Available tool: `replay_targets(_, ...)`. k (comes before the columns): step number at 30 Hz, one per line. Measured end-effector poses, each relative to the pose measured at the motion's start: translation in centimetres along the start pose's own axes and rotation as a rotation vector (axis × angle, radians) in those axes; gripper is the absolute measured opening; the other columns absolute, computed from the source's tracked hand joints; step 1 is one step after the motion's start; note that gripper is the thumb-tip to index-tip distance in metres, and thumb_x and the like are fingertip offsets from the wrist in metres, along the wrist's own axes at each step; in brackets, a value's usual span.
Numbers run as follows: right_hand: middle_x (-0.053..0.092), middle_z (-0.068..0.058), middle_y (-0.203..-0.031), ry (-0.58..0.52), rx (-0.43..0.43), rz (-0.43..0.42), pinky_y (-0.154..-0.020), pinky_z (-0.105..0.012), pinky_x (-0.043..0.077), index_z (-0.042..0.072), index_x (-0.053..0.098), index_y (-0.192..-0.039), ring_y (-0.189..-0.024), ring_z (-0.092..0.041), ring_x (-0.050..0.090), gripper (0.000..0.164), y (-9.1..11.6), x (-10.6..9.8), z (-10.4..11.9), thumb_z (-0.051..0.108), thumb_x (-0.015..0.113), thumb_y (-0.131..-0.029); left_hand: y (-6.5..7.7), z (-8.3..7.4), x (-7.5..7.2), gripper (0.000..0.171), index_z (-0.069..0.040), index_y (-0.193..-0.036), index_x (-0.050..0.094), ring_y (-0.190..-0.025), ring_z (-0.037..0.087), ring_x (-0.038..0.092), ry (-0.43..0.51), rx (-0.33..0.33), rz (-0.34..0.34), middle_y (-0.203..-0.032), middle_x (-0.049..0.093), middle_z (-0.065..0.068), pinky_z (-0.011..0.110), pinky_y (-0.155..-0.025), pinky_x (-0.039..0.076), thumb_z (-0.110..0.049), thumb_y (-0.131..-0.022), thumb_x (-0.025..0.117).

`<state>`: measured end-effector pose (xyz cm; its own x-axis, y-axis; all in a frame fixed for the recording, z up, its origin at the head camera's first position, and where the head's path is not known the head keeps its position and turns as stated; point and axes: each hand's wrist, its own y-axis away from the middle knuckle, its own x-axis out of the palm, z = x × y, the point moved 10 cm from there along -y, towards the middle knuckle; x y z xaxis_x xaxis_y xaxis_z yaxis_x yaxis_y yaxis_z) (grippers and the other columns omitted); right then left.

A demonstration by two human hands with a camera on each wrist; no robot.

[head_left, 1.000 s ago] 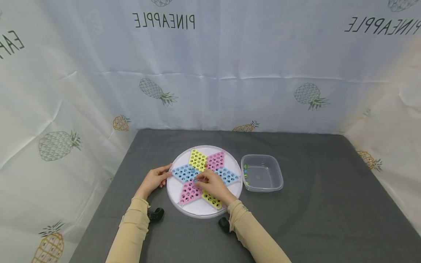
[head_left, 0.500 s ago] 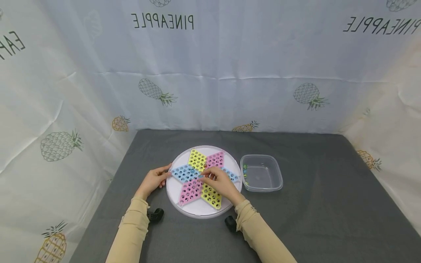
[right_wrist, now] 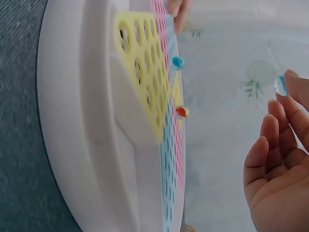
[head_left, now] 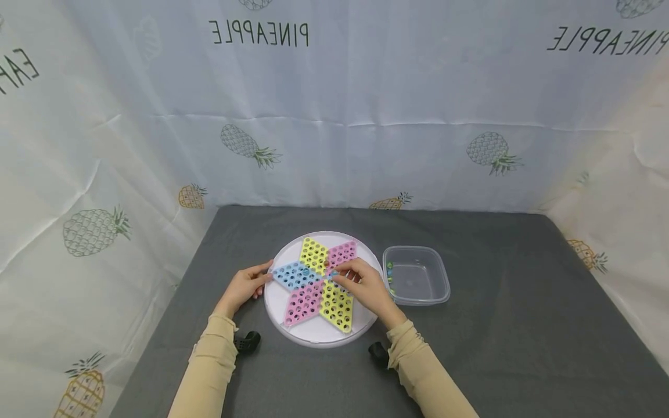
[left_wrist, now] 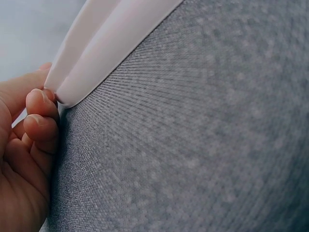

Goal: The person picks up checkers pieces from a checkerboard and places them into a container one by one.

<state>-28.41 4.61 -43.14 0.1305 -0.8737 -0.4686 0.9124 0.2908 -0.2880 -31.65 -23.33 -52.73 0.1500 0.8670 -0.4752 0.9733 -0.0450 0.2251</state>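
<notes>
A round white Chinese checkers board [head_left: 320, 338] lies on the table, its holed star in pink, yellow and blue. My left hand [head_left: 243, 289] grips its left rim, fingers curled against the edge in the left wrist view. Over the right half of the star, my right hand [head_left: 368, 287] pinches a clear marble with blue in it [right_wrist: 280, 85] between thumb and forefinger. The right wrist view shows that marble held off the board's surface. A blue marble [right_wrist: 178, 63] and an orange-red marble [right_wrist: 182, 112] sit in holes on the star.
To the right of the board stands a clear plastic container [head_left: 418, 301], with several marbles [head_left: 389, 273] along its left wall. Dark grey cloth [head_left: 522, 325] covers the table. A pineapple-print curtain [head_left: 345, 162] hangs behind. Black wrist devices [head_left: 248, 342] show at both forearms.
My right hand has moved rightward across the star from near its middle, still pinching the marble. The left hand has stayed at the board's rim.
</notes>
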Motion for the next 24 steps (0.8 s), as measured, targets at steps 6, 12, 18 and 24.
replay_targets(6,0.062,-0.005,-0.088,-0.011,-0.044,-0.072,-0.067,-0.022,0.044,0.008,0.068,-0.101,-0.073,-0.007,0.05,0.021,0.1,-1.6,0.0,0.017,0.07,-0.083,-0.1,0.2,-0.2,0.051,-0.021,-0.137,0.049,-0.055,0.01,0.044,0.007,-0.009,0.008,-0.062,0.046,-0.002,0.024,-0.052,0.04,-0.033,-0.089,0.062)
replay_targets(12,0.062,-0.008,-0.088,0.007,-0.025,-0.13,-0.066,-0.022,0.044,0.007,0.069,-0.101,-0.072,-0.011,0.051,0.02,0.4,-3.7,-0.4,0.014,0.07,-0.082,-0.1,0.2,-0.1,0.051,-0.021,-0.136,0.049,-0.055,0.01,0.044,0.006,-0.01,0.012,-0.062,0.046,-0.002,0.024,-0.053,0.04,-0.033,-0.088,0.063)
replay_targets(18,0.061,-0.003,-0.089,0.033,0.052,-0.172,-0.068,-0.021,0.044,0.013,0.069,-0.1,-0.074,-0.006,0.05,0.019,0.8,-5.8,-1.8,0.024,0.069,-0.084,-0.1,0.1,-0.2,0.051,-0.02,-0.136,0.05,-0.056,0.011,0.044,0.001,-0.013,0.0,-0.063,0.046,-0.001,0.024,-0.053,0.04,-0.033,-0.089,0.063)
replay_targets(24,0.06,-0.004,-0.089,0.024,0.094,-0.21,-0.069,-0.02,0.043,0.011,0.069,-0.101,-0.075,-0.006,0.05,0.022,1.2,-7.3,-3.2,0.025,0.069,-0.085,-0.1,0.1,-0.1,0.05,-0.02,-0.136,0.05,-0.055,0.011,0.044,-0.007,-0.005,-0.009,-0.064,0.046,-0.001,0.024,-0.052,0.041,-0.031,-0.089,0.062)
